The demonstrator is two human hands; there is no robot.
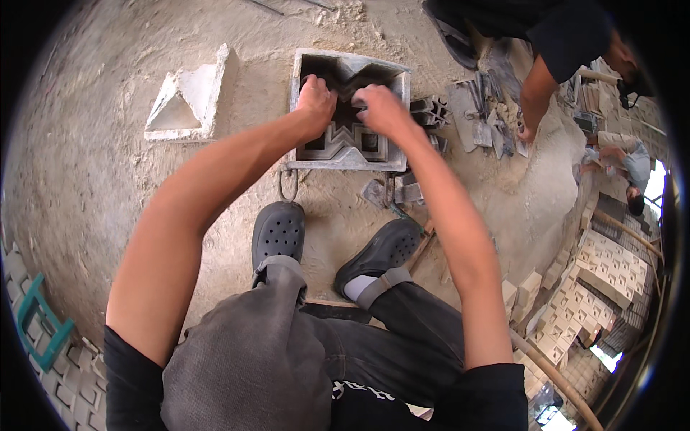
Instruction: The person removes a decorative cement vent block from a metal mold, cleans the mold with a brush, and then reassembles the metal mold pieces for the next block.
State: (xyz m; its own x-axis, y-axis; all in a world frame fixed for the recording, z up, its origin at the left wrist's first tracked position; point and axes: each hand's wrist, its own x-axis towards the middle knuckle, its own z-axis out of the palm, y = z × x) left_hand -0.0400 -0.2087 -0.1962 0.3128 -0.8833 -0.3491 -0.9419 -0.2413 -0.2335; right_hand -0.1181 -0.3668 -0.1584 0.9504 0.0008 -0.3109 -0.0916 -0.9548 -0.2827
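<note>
A grey metal mold box [406,93] stands on the dusty ground in front of my feet, its inside lined with angular, stepped shapes. My left hand [316,102] reaches into its upper left part, fingers curled. Beside it my right hand [379,108], slightly blurred, is bent in a pinch over the middle of the box. What either hand grips is too small or hidden to make out. Inside the near side sits a zigzag stepped insert [343,138]. A handle loop [288,185] hangs from the box's near edge.
A pale cast block [208,97] with a triangular hollow lies to the left. Metal pieces [431,113] and trowels [485,133] lie right of the box, near a co-worker's hand [527,133]. Patterned blocks [575,309] are stacked far right; a teal frame [39,323] stands at left.
</note>
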